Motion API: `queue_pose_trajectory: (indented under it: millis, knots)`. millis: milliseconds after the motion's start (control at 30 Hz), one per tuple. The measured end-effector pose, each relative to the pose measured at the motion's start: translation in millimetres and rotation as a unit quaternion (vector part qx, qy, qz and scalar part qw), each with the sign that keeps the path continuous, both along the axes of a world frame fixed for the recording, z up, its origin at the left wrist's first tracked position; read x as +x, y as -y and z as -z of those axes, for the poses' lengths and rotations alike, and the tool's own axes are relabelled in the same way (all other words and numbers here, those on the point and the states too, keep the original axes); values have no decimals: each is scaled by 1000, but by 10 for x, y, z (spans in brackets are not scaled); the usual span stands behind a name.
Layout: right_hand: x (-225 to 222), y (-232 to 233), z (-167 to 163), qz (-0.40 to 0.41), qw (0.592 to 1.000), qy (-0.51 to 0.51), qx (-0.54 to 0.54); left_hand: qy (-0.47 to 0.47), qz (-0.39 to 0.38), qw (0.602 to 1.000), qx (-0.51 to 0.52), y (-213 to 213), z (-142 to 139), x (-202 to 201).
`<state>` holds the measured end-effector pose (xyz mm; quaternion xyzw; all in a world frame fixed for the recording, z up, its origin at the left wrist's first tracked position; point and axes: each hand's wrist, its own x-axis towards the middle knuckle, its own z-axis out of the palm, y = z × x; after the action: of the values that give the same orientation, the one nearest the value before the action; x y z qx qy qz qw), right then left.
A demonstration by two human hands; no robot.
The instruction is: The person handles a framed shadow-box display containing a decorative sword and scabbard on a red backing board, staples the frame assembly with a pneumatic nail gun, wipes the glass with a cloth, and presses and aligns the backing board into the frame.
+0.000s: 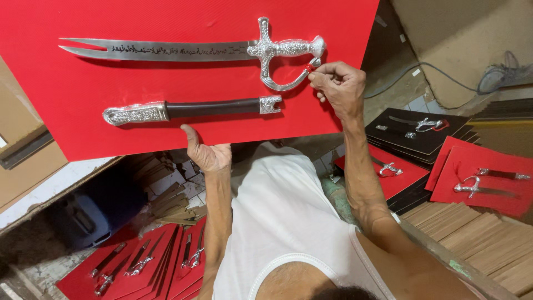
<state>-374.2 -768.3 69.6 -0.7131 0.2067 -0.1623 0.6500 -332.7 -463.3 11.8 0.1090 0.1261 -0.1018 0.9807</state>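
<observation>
Hands (338, 83) on red board (66, 100), mounted sword (183, 51)
</observation>
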Motion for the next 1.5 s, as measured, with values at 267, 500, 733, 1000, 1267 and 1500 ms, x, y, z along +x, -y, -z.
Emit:
queue_pose_trajectory:
  millis: [267, 500, 733, 1000, 1267, 1500]
  knots:
    - [-9, -60, 26, 4, 992, 106, -66, -20, -4, 1000, -10, 36, -35, 46]
    - [-35, -72, -49, 49, 993, 100, -39, -10, 8, 1000, 3, 125, -121, 110]
    - [-13, -94, 62, 62, 994, 79, -46, -18, 7, 1000, 3, 156, -77, 130]
    - [84, 451, 29, 152, 983, 104, -14, -2, -20, 1000, -11, 22, 128, 204]
    - [785, 147, 628, 38, 925, 175, 334, 3, -115, 992, 56, -416, 190, 340]
    - [1534, -212, 394, 46, 927, 291, 232, 136, -297, 896, 300, -2652, -242, 1539]
